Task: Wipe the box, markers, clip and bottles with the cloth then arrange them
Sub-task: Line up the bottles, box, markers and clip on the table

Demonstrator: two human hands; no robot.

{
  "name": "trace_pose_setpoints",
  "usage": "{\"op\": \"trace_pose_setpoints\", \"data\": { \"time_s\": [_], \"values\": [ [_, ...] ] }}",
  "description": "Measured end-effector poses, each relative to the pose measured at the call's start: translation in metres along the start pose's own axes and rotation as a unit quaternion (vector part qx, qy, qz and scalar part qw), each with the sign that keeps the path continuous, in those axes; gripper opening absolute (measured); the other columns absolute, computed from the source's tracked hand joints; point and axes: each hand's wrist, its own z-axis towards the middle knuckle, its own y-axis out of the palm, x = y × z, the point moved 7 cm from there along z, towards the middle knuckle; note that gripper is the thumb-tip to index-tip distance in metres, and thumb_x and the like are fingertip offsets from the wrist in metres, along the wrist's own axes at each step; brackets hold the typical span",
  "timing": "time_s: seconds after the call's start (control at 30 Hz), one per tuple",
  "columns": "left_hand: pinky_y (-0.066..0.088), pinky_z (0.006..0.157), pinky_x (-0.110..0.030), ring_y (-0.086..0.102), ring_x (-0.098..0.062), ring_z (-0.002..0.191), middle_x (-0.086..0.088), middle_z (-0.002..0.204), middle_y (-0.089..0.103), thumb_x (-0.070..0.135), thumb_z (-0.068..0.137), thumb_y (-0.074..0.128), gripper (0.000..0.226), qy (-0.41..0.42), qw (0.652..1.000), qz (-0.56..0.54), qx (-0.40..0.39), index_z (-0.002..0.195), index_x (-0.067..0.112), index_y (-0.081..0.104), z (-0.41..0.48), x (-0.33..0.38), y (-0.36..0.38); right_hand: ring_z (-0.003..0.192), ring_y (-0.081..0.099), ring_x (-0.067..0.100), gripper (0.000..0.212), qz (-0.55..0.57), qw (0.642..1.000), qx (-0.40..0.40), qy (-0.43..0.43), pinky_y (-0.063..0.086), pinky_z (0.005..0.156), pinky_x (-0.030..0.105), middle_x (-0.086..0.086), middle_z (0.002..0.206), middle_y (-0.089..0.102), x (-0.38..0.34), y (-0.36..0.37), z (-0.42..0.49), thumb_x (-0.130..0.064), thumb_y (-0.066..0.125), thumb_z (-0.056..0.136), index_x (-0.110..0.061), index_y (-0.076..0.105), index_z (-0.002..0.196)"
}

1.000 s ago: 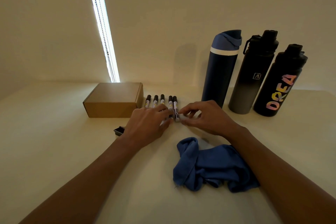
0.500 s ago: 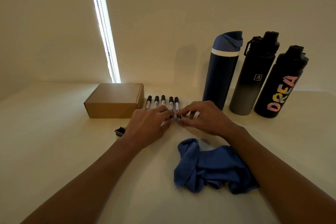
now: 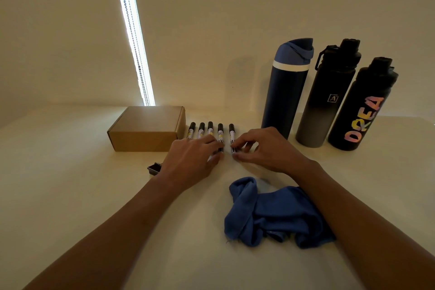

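Table (image 3: 70, 195), pale, set against a plain wall. Cardboard box (image 3: 146, 128), closed, at rear left. Five markers (image 3: 210, 130), black-capped, lying side by side in a row just right of the box, caps toward the wall; the rightmost marker (image 3: 231, 135) lies slightly apart from the other four. Left hand (image 3: 190, 160): laid over the near ends of the four left markers, fingers extended and lightly bent, tips touching the fourth marker; nothing clasped. Right hand (image 3: 266, 150): thumb and forefinger pinching the near end of the rightmost marker, which lies flat on the table, remaining fingers curled above the surface. Binder clip (image 3: 154, 168), black, on the table near the front of the box, just beside the left wrist and partly hidden by it. Three bottles, upright, in a row at rear right, close together: navy bottle (image 3: 286, 92) with a white band, black-to-grey bottle (image 3: 326, 99) with a small logo, black bottle (image 3: 362, 108) with coloured lettering. Blue cloth (image 3: 275, 216), crumpled, on the table nearer the viewer, beside the right forearm, touched by neither hand.
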Motion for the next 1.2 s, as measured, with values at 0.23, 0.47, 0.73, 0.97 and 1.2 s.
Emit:
{"op": "trace_pose_setpoints", "data": {
  "time_s": [0.23,0.47,0.73,0.97,1.2],
  "values": [
    [0.037,0.064,-0.019,0.070,-0.004,0.093,0.019,0.137,0.064,0.058,0.106,0.043,0.040,-0.001,1.000,-0.001,-0.004,0.140,0.043,0.059,0.0009,0.0003,0.0009,0.087,0.065,-0.002,0.030,0.016,1.000,-0.004,0.003,0.054,0.073,0.012,-0.020,0.098,0.070,0.0015,-0.0005,-0.0005,-0.042,0.078,0.083,-0.033,0.073,0.111],
    [0.038,0.067,-0.019,0.069,-0.004,0.095,0.019,0.138,0.063,0.056,0.106,0.044,0.040,-0.002,1.000,-0.012,-0.006,0.140,0.042,0.059,0.0009,0.0012,-0.0016,0.088,0.065,-0.003,0.030,0.017,1.000,-0.003,0.005,0.052,0.071,0.010,-0.021,0.099,0.069,0.0035,0.0005,-0.0002,-0.043,0.077,0.083,-0.034,0.073,0.111],
    [0.036,0.067,-0.022,0.069,-0.007,0.098,0.018,0.143,0.060,0.056,0.107,0.041,0.042,-0.008,1.000,-0.007,-0.008,0.144,0.042,0.055,0.0009,0.0032,-0.0060,0.087,0.065,-0.001,0.032,0.020,1.000,0.000,0.004,0.055,0.073,0.015,-0.021,0.099,0.069,0.0027,0.0015,-0.0005,-0.043,0.077,0.083,-0.033,0.073,0.113],
    [0.042,0.068,-0.021,0.070,-0.008,0.096,0.017,0.141,0.061,0.055,0.107,0.043,0.041,-0.009,1.000,-0.010,-0.010,0.143,0.042,0.056,0.0007,0.0012,-0.0018,0.087,0.066,-0.001,0.031,0.016,1.000,0.005,0.004,0.056,0.074,0.017,-0.019,0.099,0.070,0.0018,0.0012,-0.0006,-0.044,0.077,0.083,-0.033,0.073,0.111],
    [0.042,0.069,-0.021,0.070,-0.007,0.096,0.016,0.141,0.061,0.056,0.106,0.043,0.041,-0.008,1.000,-0.015,-0.014,0.143,0.041,0.055,0.0016,-0.0001,0.0027,0.085,0.065,-0.003,0.033,0.006,1.000,0.013,0.011,0.057,0.074,0.019,-0.021,0.097,0.069,0.0030,0.0038,0.0013,-0.049,0.076,0.081,-0.033,0.073,0.110]
  ]
}}
